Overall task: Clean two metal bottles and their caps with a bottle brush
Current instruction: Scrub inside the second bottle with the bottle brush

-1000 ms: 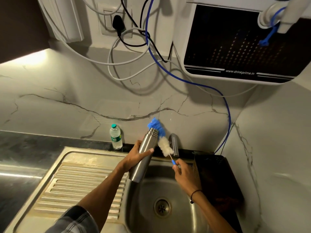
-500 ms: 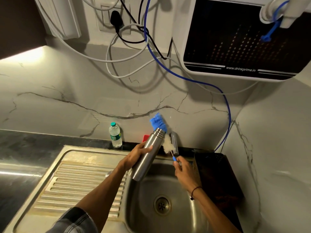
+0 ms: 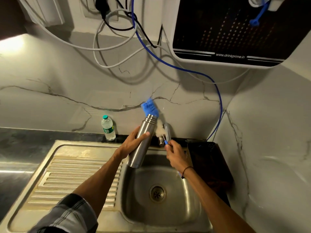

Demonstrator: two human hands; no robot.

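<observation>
My left hand (image 3: 134, 142) grips an uncapped steel bottle (image 3: 143, 142) around its middle, tilted with its mouth up and away, above the left rim of the sink basin (image 3: 161, 214). My right hand (image 3: 176, 156) holds the thin handle of a bottle brush (image 3: 150, 107). The brush's blue tip sticks up just behind the bottle's mouth, and its white bristles lie beside the neck, outside the bottle. No second bottle or cap is visible.
The tap (image 3: 167, 132) stands right behind the brush. A small plastic water bottle (image 3: 108, 127) stands on the counter at the back left. The ribbed draining board (image 3: 72, 179) lies left; a dark rack (image 3: 210, 162) sits right. Cables and a water purifier (image 3: 235, 31) hang above.
The brush and the bottle have shifted slightly up and to the right, and the brush's blue tip now rises just behind the bottle's mouth. Both grips are unchanged.
</observation>
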